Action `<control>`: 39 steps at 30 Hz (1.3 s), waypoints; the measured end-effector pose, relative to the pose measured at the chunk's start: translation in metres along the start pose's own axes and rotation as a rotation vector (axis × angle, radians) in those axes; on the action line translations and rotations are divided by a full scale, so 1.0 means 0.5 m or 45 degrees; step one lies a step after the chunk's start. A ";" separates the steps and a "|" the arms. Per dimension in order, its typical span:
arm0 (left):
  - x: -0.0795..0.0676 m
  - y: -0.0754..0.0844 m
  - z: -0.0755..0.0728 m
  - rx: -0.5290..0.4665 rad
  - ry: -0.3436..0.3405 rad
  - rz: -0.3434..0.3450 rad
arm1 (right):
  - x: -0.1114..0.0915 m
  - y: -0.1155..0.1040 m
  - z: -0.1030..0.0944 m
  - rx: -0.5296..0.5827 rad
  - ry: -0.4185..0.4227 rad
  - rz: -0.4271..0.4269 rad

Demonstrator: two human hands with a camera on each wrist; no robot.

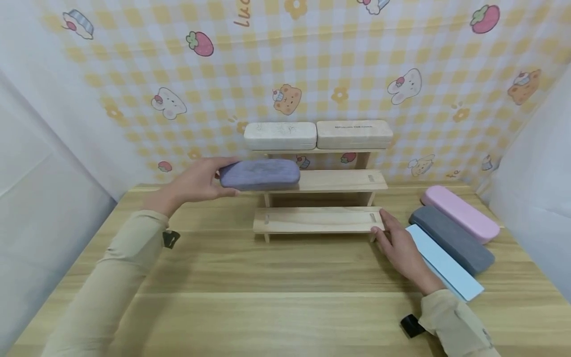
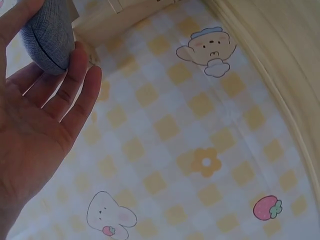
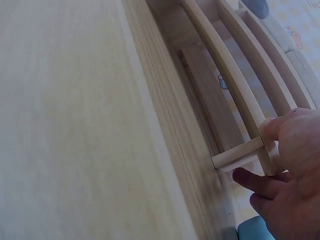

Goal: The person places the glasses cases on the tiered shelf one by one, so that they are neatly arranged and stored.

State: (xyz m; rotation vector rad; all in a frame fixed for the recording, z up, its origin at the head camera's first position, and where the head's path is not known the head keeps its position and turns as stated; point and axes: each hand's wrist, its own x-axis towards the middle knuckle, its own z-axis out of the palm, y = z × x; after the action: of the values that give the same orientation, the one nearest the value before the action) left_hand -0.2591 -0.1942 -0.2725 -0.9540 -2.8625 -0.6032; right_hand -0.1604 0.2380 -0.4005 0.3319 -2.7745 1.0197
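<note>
My left hand (image 1: 198, 182) grips the left end of a purple-blue glasses case (image 1: 260, 173), thumb below and fingers behind. In the head view the case overlaps the left part of the rack's middle shelf (image 1: 336, 180). The left wrist view shows the rounded end of this case (image 2: 50, 37), with a seam along its side, between thumb and fingers. My right hand (image 1: 401, 250) pinches the right end of the lowest shelf (image 1: 318, 219) of the three-tier wooden rack. In the right wrist view, the right hand (image 3: 300, 165) has its thumb on that shelf's end and fingers below, beside a support leg (image 3: 237, 154).
A white case (image 1: 280, 135) and a beige case (image 1: 354, 134) with small lettering sit side by side on the top shelf. Right of the rack, a pink case (image 1: 461, 213), a dark grey case (image 1: 450, 240) and a light blue case (image 1: 443, 260) lie on the wooden table (image 1: 267, 317).
</note>
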 end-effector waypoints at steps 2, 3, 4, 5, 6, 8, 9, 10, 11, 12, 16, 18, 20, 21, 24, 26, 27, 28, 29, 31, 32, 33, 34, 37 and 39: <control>0.004 0.002 0.002 -0.015 -0.005 -0.010 | 0.001 -0.001 0.001 0.002 0.006 -0.001; 0.005 0.003 0.003 -0.012 -0.007 -0.023 | 0.002 -0.001 0.001 0.002 0.008 -0.005; 0.007 0.003 0.004 -0.006 -0.007 -0.031 | 0.002 -0.001 0.001 0.004 0.010 -0.008; 0.009 0.003 0.006 -0.003 -0.010 -0.041 | 0.002 -0.001 0.001 0.004 0.012 -0.012; 0.011 0.003 0.008 0.004 -0.013 -0.051 | 0.001 0.000 0.002 0.002 0.014 -0.014; 0.016 0.003 0.012 0.017 -0.022 -0.063 | 0.000 0.000 0.001 0.000 0.021 -0.017; 0.018 0.004 0.013 0.018 -0.024 -0.065 | 0.000 0.001 0.001 -0.002 0.025 -0.018; 0.021 0.005 0.016 0.017 -0.026 -0.063 | -0.001 0.002 0.001 -0.004 0.027 -0.016; 0.024 0.006 0.018 0.013 -0.028 -0.058 | -0.002 0.002 0.001 -0.006 0.029 -0.014; 0.026 0.008 0.019 0.006 -0.027 -0.053 | -0.002 0.003 0.001 -0.004 0.029 -0.012; 0.036 0.012 0.028 -0.017 -0.026 -0.009 | -0.001 0.004 0.002 0.001 0.024 -0.015; 0.042 0.012 0.035 -0.023 -0.027 0.007 | -0.001 0.003 0.002 0.001 0.021 -0.013; 0.048 0.010 0.043 -0.014 -0.023 0.018 | -0.001 0.002 0.001 -0.002 0.017 -0.007; 0.050 0.010 0.046 -0.015 -0.022 0.019 | -0.001 0.002 0.001 -0.002 0.015 -0.006; 0.057 0.010 0.054 -0.018 -0.021 0.018 | 0.000 0.001 0.000 0.000 0.011 -0.004; 0.061 0.010 0.057 -0.024 -0.028 0.013 | 0.000 0.001 0.001 0.001 0.013 -0.010; 0.063 0.010 0.058 -0.030 -0.033 0.008 | 0.000 0.002 0.001 0.002 0.015 -0.014; 0.064 0.010 0.059 -0.036 -0.039 0.003 | 0.001 0.002 0.001 0.002 0.017 -0.017; 0.065 0.011 0.060 -0.043 -0.045 0.000 | 0.001 0.002 0.002 0.002 0.019 -0.021; 0.066 0.011 0.062 -0.060 -0.049 -0.004 | 0.000 0.003 0.002 0.001 0.022 -0.025; 0.067 0.011 0.063 -0.066 -0.052 -0.007 | 0.000 0.003 0.002 0.001 0.021 -0.024; 0.068 0.011 0.063 -0.073 -0.052 -0.007 | 0.001 0.003 0.002 -0.001 0.019 -0.020; 0.069 0.011 0.064 -0.077 -0.052 -0.008 | 0.001 0.003 0.002 -0.001 0.018 -0.017; 0.071 0.010 0.066 -0.085 -0.056 -0.009 | 0.001 0.003 0.002 -0.001 0.012 -0.008; 0.073 0.010 0.067 -0.089 -0.060 -0.008 | 0.001 0.003 0.002 0.000 0.005 0.001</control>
State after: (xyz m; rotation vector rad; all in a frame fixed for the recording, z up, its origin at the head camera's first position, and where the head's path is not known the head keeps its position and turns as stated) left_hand -0.2833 -0.1571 -0.2950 -0.9820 -2.9045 -0.6951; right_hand -0.1614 0.2386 -0.4021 0.3285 -2.7711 1.0190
